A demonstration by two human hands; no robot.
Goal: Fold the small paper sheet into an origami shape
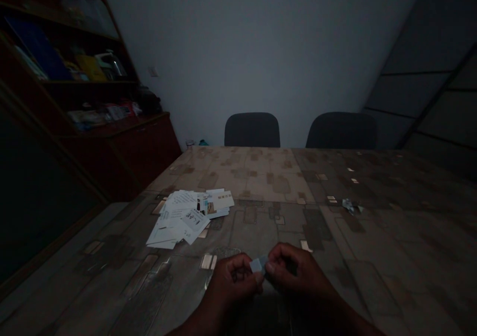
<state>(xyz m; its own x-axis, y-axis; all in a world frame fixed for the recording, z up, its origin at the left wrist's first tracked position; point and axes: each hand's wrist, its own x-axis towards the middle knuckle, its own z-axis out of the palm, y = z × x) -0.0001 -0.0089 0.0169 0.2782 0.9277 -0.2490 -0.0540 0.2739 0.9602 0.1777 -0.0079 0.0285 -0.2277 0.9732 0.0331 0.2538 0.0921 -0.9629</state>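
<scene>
My left hand [233, 279] and my right hand [294, 271] meet just above the near edge of the table [268, 177]. Both are closed in a pinch on one small pale blue piece of paper [258, 265], held between the fingertips of the two hands. A loose pile of white cards and paper slips [190, 216] lies on the table to the left, beyond my left hand. A small crumpled scrap of paper [351, 206] lies farther off to the right. The room is dim.
Two dark chairs [252, 129] [341, 130] stand at the table's far edge against a pale wall. A dark wooden shelf cabinet [85, 97] filled with books and boxes lines the left side. The table has a patterned brown cover.
</scene>
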